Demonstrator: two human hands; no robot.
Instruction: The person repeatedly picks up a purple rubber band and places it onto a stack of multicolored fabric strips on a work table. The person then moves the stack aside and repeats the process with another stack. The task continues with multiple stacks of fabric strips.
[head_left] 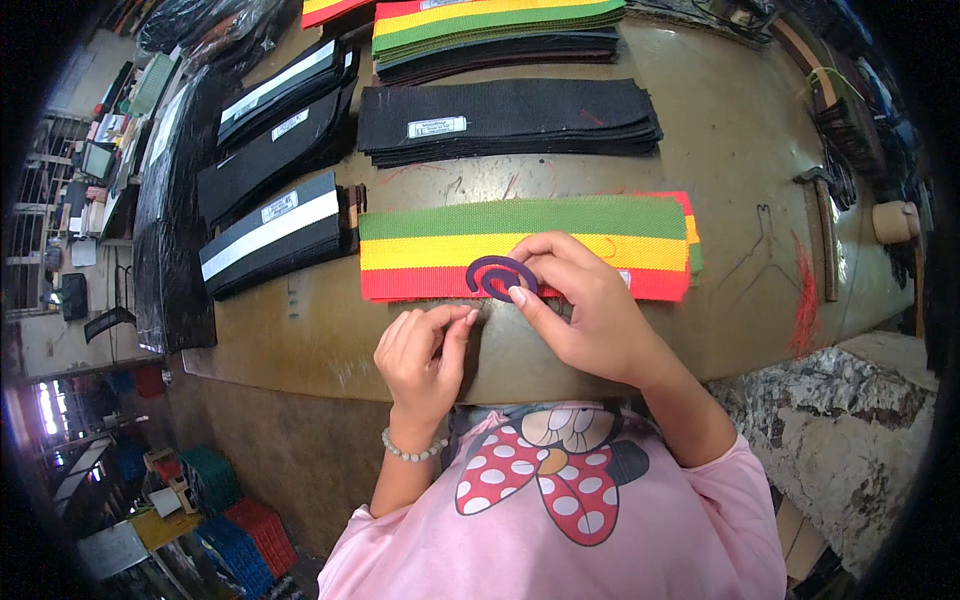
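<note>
Purple spiral patch pinched by right hand (on striped fabric); left hand loosely curled, empty.

Black fabric stacks, hammer, crates.

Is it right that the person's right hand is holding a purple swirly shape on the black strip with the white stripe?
Not quite. The head view shows the right hand holding the purple swirly shape on the green, yellow and red striped strip, not the black one. The black strip with the white stripe lies off to the left, untouched. The left hand is pinched shut just below the striped strip.
</note>
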